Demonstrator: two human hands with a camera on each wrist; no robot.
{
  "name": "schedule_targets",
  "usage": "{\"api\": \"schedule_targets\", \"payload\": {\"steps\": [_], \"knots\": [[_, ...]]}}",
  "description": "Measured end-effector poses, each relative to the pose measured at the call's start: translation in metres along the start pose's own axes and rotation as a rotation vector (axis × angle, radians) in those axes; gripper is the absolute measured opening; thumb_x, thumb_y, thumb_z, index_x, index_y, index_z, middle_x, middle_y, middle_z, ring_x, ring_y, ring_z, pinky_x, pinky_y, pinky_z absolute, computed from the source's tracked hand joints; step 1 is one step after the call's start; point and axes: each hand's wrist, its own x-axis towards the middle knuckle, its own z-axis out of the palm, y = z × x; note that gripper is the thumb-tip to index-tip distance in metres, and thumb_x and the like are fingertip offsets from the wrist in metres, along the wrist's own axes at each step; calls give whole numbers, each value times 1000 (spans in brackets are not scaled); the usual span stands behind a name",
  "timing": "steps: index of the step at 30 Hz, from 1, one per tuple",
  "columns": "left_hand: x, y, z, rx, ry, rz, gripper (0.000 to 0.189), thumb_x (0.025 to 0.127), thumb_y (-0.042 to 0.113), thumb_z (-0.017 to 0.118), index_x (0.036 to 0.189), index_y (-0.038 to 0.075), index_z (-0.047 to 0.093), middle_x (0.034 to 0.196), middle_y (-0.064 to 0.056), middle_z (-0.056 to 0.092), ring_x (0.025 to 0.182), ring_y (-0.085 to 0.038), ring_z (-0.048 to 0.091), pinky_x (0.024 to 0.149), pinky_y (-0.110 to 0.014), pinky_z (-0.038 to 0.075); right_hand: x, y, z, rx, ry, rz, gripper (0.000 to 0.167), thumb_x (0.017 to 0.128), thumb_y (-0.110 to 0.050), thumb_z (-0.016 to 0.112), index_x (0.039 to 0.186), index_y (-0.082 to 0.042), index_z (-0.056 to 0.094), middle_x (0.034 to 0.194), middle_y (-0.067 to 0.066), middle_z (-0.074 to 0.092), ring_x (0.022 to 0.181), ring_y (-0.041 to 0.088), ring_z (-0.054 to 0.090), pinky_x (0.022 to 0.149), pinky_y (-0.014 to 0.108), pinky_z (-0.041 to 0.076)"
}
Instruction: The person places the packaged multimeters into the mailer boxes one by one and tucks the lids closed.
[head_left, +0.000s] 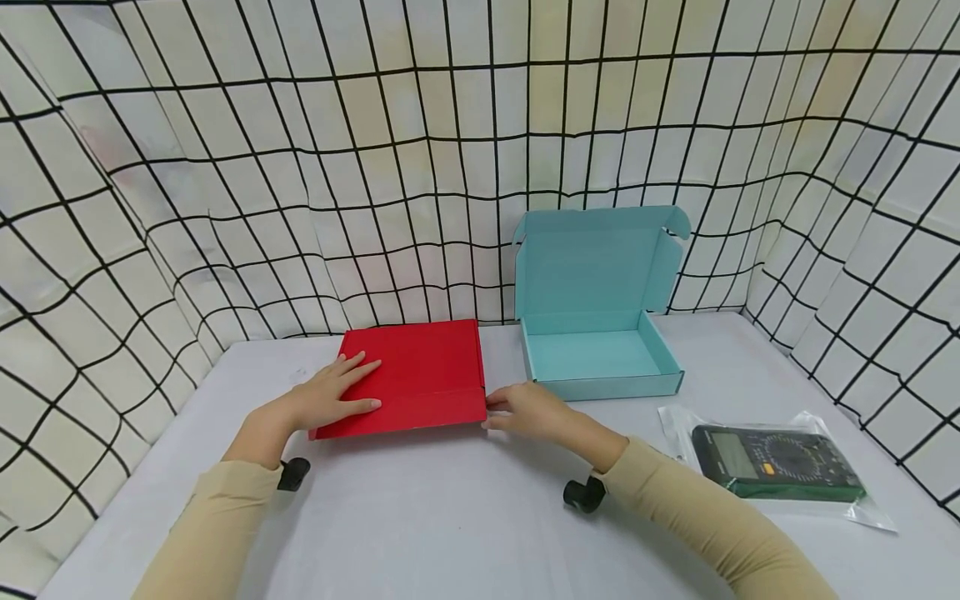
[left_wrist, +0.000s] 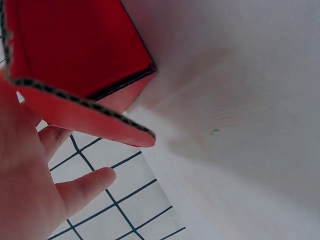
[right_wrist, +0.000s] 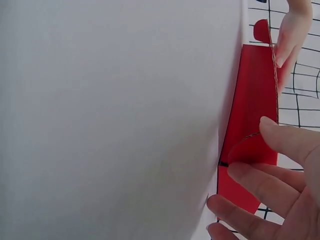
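Note:
A red cardboard box (head_left: 420, 367) lies on the table left of centre, its lid lowered over the base and the front flap sticking out. My left hand (head_left: 326, 396) rests on the lid's left part with fingers spread. In the left wrist view a rounded side tab (left_wrist: 95, 117) projects past the box near the left thumb. At the box's front right corner, my right hand (head_left: 532, 410) pinches the other rounded tab (right_wrist: 252, 149) between thumb and index finger. Its remaining fingers are loosely bent.
A light blue cardboard box (head_left: 600, 387) stands at the back right with its lid raised. In front of it on the right lies a black multimeter (head_left: 780, 462) in a clear plastic bag (head_left: 678, 429). A black wire grid (head_left: 420, 200) surrounds the white table (head_left: 450, 517).

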Motion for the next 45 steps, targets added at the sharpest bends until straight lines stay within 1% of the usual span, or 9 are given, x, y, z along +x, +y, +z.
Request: {"api": "schedule_targets", "payload": {"steps": [9,16,17,19,22,24,26,35,45], "knots": [[0,-1,1,4,-8,2,89,94,56,65,162,10,29,167,-24,15,149,-54,9,107,-80,20,-1,2,-2,-17,6,21,45,93,-22,78,132,-1,68,120,10,74,117,25,67,93,38,56],[-3,-3,2,21,-8,-5,90,93,56,66,162,11,29,166,-24,16,148,-54,10,104,-81,24,-1,-3,-14,30,37,23,58,94,-18,77,148,-9,56,134,11,67,114,30,67,86,33,58],[-3,-4,2,24,-7,-5,90,93,56,66,162,11,30,166,-24,16,148,-54,11,104,-81,24,-1,-3,-16,37,40,16,61,94,-20,77,150,-10,54,131,11,68,114,31,66,82,31,58],[-3,-4,2,26,-4,-5,89,94,56,65,162,10,30,166,-24,16,148,-54,11,104,-81,24,0,-5,-17,50,33,2,68,94,-23,78,154,-12,49,115,13,72,96,27,66,71,29,54],[-3,-2,2,24,-3,-4,89,94,56,65,162,10,29,167,-24,16,149,-53,10,105,-81,24,3,-6,-16,75,4,-27,75,93,-28,77,158,-13,42,128,13,67,112,27,62,81,30,56],[-4,-1,2,23,-5,-5,89,94,56,65,162,10,29,167,-24,16,149,-53,10,105,-81,24,5,-6,-13,71,-25,-54,77,95,-31,75,160,-14,38,145,11,57,126,28,56,98,36,53],[-4,-1,2,22,-7,-8,89,94,56,65,162,10,29,167,-24,16,149,-53,10,105,-81,23,7,-6,-10,42,-44,-84,77,96,-32,74,160,-14,36,165,6,33,151,30,30,112,44,42],[-5,0,6,22,-12,-11,90,94,56,65,162,11,29,166,-24,17,149,-54,10,103,-82,25,13,-4,4,-70,-84,-116,75,100,-38,67,161,-11,33,169,6,22,155,29,19,118,46,33],[-1,0,2,8,1,-11,90,94,56,65,162,11,28,167,-23,15,149,-53,9,105,-80,25,17,-3,2,-148,-83,-130,76,100,-38,67,161,-10,32,170,7,19,155,30,17,113,43,40]]}}
